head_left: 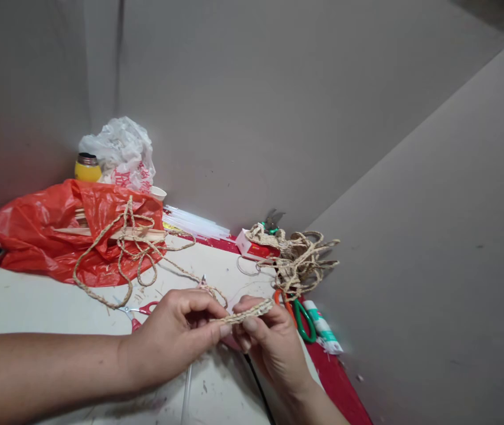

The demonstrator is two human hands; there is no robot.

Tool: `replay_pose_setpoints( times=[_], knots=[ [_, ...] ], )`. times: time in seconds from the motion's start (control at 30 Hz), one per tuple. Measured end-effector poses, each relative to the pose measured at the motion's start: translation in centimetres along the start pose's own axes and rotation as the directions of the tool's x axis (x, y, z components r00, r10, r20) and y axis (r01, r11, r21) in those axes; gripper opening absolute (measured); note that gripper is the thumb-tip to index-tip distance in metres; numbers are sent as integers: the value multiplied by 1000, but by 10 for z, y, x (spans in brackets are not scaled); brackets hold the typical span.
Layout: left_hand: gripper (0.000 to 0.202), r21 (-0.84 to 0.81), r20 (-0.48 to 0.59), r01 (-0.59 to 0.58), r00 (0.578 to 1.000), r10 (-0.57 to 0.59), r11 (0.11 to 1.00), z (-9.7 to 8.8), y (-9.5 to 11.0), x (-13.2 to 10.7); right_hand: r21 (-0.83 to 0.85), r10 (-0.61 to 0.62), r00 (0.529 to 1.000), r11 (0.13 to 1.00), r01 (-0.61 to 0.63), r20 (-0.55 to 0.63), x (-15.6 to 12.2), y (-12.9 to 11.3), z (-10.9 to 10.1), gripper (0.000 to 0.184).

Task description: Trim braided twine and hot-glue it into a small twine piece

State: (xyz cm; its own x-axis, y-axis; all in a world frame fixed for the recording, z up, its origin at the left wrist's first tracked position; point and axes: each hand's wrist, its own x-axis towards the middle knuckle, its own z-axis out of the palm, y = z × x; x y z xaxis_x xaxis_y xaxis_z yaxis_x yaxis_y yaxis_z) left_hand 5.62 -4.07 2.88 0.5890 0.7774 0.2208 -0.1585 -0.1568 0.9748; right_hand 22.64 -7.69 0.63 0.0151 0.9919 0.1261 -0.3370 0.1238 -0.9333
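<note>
Between the thumb and fingers of my left hand [174, 330] is one end of a braided straw cord [258, 309]. My right hand [276, 339] pinches the same braid near its thicker, folded or coiled end, at the right. Both hands are close together above the white tabletop [221, 265]. Just beyond them is a pink tool with a metal tip [203, 282], mostly hidden. Red-handled scissors [148, 308] lie open beside my left hand. A long loose length of straw braid [84, 277] loops across the table at the left.
A red plastic bag [43, 236] holds pale sticks. Behind it are a yellow jar [87, 170] and a white plastic bag [123, 147]. Clear sticks [194, 223] lie along the wall. At right are a braid heap [300, 265], green-handled scissors [304, 321] and a tube [323, 327].
</note>
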Motion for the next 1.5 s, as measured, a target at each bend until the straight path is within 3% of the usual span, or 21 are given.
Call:
replay_pose_setpoints(
  times=[0.2,0.4,0.6,0.97,1.1,1.27,1.37,1.5],
  knots=[
    [12,-60,31,35,999,-33,998,2,0,-2,24,28,999,999,-29,24,0,-1,-1,15],
    [6,-71,-5,77,997,-78,994,2,2,-1,70,-33,999,997,35,-26,3,-2,-1,46],
    [6,-76,-15,74,997,-76,994,2,2,0,57,-19,998,998,22,-54,3,-1,-2,32],
    [9,-50,37,117,993,-115,992,3,5,-2,11,-49,998,999,49,29,3,-5,-2,13],
    [11,-5,31,81,996,-81,997,2,5,-2,24,6,999,1000,-7,40,3,-2,-5,18],
    [11,145,-22,-63,997,67,987,-6,3,1,51,-2,1000,999,1,9,4,1,-6,50],
    [10,216,-38,-96,994,107,972,-10,3,4,46,-22,999,999,21,23,4,0,-8,44],
    [13,240,-67,-56,995,74,969,-13,1,8,41,-106,994,994,106,4,5,-5,-10,41]
  ],
)
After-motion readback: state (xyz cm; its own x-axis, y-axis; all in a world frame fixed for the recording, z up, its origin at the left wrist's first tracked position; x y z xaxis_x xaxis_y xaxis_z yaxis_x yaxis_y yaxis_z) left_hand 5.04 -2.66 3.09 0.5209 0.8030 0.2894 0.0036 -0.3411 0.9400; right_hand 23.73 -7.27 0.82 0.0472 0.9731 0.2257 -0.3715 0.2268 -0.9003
